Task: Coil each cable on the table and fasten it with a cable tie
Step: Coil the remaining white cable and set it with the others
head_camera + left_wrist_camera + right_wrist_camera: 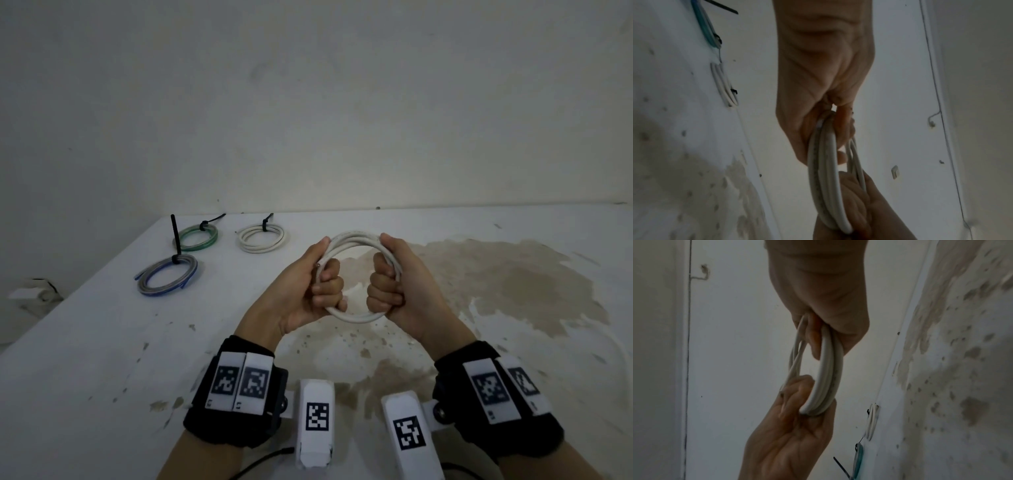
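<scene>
A white cable (356, 238) is wound into a round coil and held upright above the table. My left hand (317, 284) grips the coil's left side with fingers curled through the loop. My right hand (394, 281) grips the right side the same way. The left wrist view shows the coil (826, 186) edge-on, running from my left hand (818, 97) down to my right hand (859, 211). The right wrist view shows the same coil (828, 369) between my right hand (824, 296) and left hand (793, 426). No tie is visible on this coil.
Three tied coils lie at the table's back left: a white one (262, 238), a green one (198, 236) and a grey-blue one (168, 275), each with a black cable tie. The white table (102, 342) has a brown stain (513, 274) at the right.
</scene>
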